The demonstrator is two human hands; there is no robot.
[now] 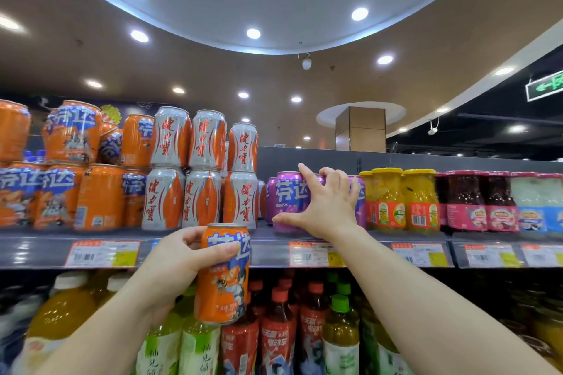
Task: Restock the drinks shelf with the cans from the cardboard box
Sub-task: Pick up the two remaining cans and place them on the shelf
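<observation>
My left hand (182, 256) grips the upright orange aluminium drink can (222, 274) round its upper wall, at 6 o'clock below the grey metal shelf edge (268, 250). My right hand (323, 204), fingers spread, rests on the purple cans (289, 201) at 1 o'clock. Judged rigid, smooth, likely full; best held mid-body.

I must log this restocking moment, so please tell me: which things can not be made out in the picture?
Head view only:
- Cardboard box: outside the frame.
- Purple drink cans: partly hidden by the right hand; count unclear.
- White shelf price labels: print too small.
- Plastic drink bottles on the lower shelf: blurred, cut by the bottom edge.
</observation>
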